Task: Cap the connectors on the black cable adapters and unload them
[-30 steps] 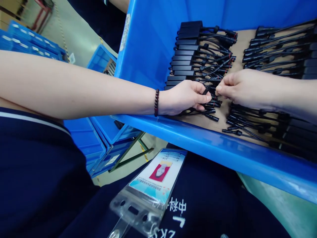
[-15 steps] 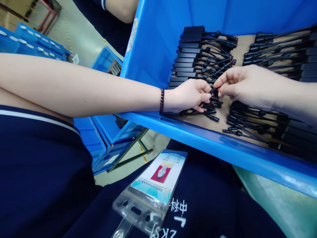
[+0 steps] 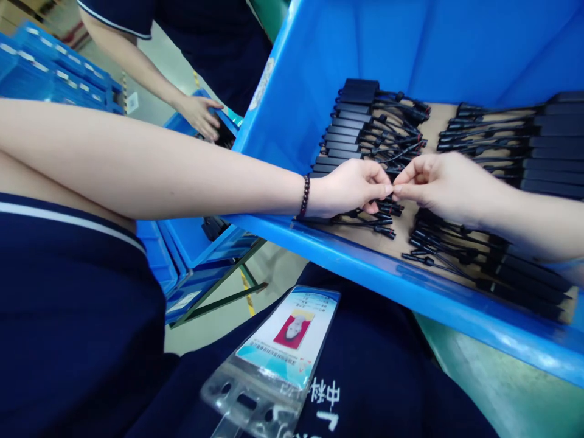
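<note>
My left hand (image 3: 353,187), with a dark bead bracelet (image 3: 305,196) at its wrist, reaches over the near rim of a blue bin (image 3: 314,242). Its thumb and fingers are pinched on a black cable connector, now mostly covered by the fingers. Opposite it, my right hand (image 3: 433,182) is also closed in a pinch, its fingertips meeting the left ones. What the right fingertips grip is hidden. Under and around both hands lie black cable ends (image 3: 387,232), some with red rings. They lead from black rectangular adapters (image 3: 344,129) standing in a left row.
A second row of adapters (image 3: 554,143) lines the bin's right side, on brown cardboard (image 3: 440,121). Another person's hand (image 3: 201,115) reaches into a blue crate behind my forearm. More blue crates (image 3: 41,70) stand at left. An ID badge (image 3: 292,334) hangs at my chest.
Both hands' fingertips have come together, covering the connector and the red-orange bit seen earlier. The view has shifted, and the other person's hand has come into sight.
</note>
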Demonstrator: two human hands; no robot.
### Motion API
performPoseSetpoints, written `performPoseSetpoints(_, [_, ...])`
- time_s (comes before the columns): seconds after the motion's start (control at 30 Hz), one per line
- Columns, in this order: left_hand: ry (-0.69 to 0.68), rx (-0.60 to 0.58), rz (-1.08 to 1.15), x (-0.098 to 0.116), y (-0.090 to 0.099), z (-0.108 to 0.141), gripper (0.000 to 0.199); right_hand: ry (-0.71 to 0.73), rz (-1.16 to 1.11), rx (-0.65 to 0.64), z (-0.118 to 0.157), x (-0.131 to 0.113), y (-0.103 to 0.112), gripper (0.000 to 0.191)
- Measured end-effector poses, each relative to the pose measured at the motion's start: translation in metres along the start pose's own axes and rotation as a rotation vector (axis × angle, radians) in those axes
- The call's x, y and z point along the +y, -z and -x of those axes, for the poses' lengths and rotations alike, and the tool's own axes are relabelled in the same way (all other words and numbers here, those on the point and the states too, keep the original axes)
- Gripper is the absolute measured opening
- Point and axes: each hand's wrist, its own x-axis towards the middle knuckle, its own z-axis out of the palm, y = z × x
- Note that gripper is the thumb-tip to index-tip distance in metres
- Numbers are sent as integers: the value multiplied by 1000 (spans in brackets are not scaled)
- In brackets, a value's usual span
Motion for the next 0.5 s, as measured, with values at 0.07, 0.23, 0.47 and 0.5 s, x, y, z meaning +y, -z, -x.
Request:
performPoseSetpoints(0.07, [7, 3, -40, 2, 0, 1, 6, -19, 38, -36, 2, -4, 1, 9])
performPoseSetpoints(0.23, [9, -51, -73, 2, 0, 1, 6, -3, 169, -94, 5, -8, 1, 5])
performPoseSetpoints(0.47, [28, -72, 31, 3, -1, 2, 6, -95, 242, -123, 5, -12, -2, 4])
performPoseSetpoints(0.5, [24, -63, 51, 2, -1, 2, 5, -109, 226, -123, 6, -13, -2, 4])
